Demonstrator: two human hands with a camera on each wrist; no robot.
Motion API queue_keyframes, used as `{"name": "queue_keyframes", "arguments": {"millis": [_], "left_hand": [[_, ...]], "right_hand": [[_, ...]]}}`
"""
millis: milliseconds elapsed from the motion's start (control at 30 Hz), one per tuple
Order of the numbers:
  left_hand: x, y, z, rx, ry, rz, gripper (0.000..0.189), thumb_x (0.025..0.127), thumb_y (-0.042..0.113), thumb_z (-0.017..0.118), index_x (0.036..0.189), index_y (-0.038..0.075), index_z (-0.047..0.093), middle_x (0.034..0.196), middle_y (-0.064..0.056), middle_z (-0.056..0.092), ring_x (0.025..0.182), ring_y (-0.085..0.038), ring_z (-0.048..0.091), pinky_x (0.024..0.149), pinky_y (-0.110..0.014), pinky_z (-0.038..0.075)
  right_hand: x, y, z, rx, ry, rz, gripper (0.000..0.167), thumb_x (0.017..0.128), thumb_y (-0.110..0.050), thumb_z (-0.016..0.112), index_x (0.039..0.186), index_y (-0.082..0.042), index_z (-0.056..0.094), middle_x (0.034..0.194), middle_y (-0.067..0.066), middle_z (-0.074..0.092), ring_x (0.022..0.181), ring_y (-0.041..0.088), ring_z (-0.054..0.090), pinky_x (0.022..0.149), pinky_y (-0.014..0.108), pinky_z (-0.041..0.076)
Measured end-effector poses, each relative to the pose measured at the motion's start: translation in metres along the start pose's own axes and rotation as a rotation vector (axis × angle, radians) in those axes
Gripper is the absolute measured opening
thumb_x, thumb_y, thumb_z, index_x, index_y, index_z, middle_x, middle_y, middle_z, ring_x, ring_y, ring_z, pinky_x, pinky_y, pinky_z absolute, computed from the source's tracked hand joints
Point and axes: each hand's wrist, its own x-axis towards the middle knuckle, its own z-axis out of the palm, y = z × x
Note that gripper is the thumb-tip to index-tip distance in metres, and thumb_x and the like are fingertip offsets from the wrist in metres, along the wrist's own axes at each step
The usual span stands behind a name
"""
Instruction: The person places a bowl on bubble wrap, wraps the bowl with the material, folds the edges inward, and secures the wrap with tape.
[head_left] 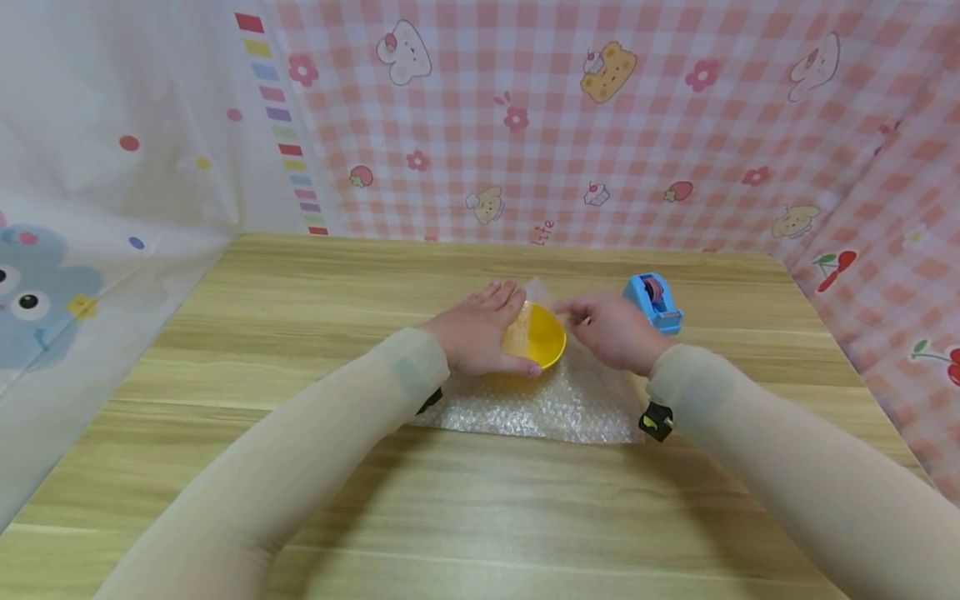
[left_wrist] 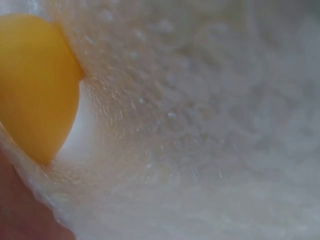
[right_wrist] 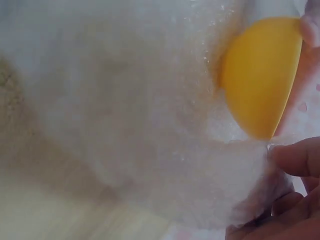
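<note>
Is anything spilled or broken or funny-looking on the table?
Nothing looks spilled or broken. The yellow bowl may look funny because bubble wrap covers only part of it, but the left hand is pressing that flap there. The blue tape dispenser stands upright.

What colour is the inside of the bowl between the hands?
Yellow; the bowl shows its inside best in the head view.

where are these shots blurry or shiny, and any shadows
Head view: glints on the bubble wrap, soft shadows on the table; left wrist view: bubble wrap blurred at upper right; right wrist view: bubble wrap hazy, table out of focus at lower left.
</note>
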Motion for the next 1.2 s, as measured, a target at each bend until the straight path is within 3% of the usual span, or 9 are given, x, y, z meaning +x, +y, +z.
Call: {"name": "queue_keyframes", "arguments": {"millis": [133, 333, 567, 700, 900, 1067, 1200], "left_hand": [[0.0, 0.0, 0.0, -0.017, 0.007, 0.004, 0.125, 0.087, 0.089, 0.051, 0.17, 0.01, 0.0, 0.178, -0.01, -0.011, 0.166, -0.029, -0.005, 0.135, -0.042, 0.004], [-0.002, 0.001, 0.001, -0.08, 0.02, 0.001, 0.122, 0.087, 0.084, 0.059, 0.17, 0.008, 0.012, 0.178, -0.007, -0.009, 0.166, -0.027, -0.003, 0.135, -0.042, 0.007], [-0.003, 0.0, 0.002, -0.208, 0.048, -0.006, 0.134, 0.084, 0.078, 0.07, 0.169, 0.009, -0.007, 0.179, -0.009, -0.006, 0.166, -0.027, 0.002, 0.134, -0.044, 0.012], [-0.004, 0.0, 0.003, -0.247, 0.066, 0.005, 0.136, 0.082, 0.075, 0.074, 0.169, 0.016, -0.012, 0.179, -0.007, -0.006, 0.166, -0.028, 0.004, 0.133, -0.048, 0.014], [-0.005, 0.002, 0.002, -0.152, 0.04, 0.036, 0.121, 0.087, 0.078, 0.065, 0.17, 0.029, -0.007, 0.177, -0.009, -0.017, 0.165, -0.036, 0.0, 0.131, -0.056, 0.018], [-0.007, 0.006, 0.002, 0.013, 0.025, 0.09, 0.117, 0.091, 0.083, 0.052, 0.17, 0.018, -0.004, 0.177, -0.006, -0.02, 0.164, -0.043, -0.003, 0.134, -0.052, 0.008], [-0.008, 0.009, 0.003, 0.068, 0.02, 0.088, 0.119, 0.091, 0.085, 0.049, 0.17, 0.014, -0.004, 0.177, -0.005, -0.018, 0.164, -0.045, -0.001, 0.134, -0.051, 0.008]], "right_hand": [[-0.001, -0.005, 0.003, -0.076, 0.01, -0.034, 0.039, 0.108, -0.01, 0.055, 0.144, -0.016, 0.067, 0.138, 0.013, 0.07, 0.116, 0.03, 0.064, 0.106, 0.052, 0.055], [-0.002, -0.01, 0.009, -0.147, 0.031, -0.089, 0.033, 0.107, -0.009, 0.057, 0.137, -0.012, 0.072, 0.129, 0.013, 0.073, 0.115, 0.031, 0.067, 0.109, 0.051, 0.054], [-0.005, -0.015, 0.014, -0.3, 0.013, -0.212, 0.038, 0.102, 0.002, 0.057, 0.132, -0.013, 0.075, 0.121, 0.011, 0.074, 0.112, 0.03, 0.067, 0.108, 0.049, 0.054], [-0.006, -0.017, 0.017, -0.357, -0.01, -0.25, 0.037, 0.102, 0.002, 0.059, 0.131, -0.012, 0.076, 0.121, 0.012, 0.073, 0.113, 0.03, 0.065, 0.11, 0.049, 0.052], [-0.008, -0.015, 0.02, -0.419, -0.015, -0.294, 0.035, 0.1, 0.0, 0.066, 0.129, -0.015, 0.077, 0.122, 0.01, 0.072, 0.115, 0.03, 0.062, 0.112, 0.048, 0.051], [-0.009, -0.014, 0.021, -0.467, -0.011, -0.35, 0.034, 0.098, -0.002, 0.071, 0.129, -0.015, 0.077, 0.124, 0.009, 0.074, 0.116, 0.031, 0.061, 0.111, 0.048, 0.049], [-0.014, -0.014, 0.021, -0.44, 0.007, -0.355, 0.034, 0.099, -0.004, 0.071, 0.132, -0.009, 0.074, 0.128, 0.011, 0.073, 0.12, 0.032, 0.063, 0.114, 0.048, 0.05]]}}
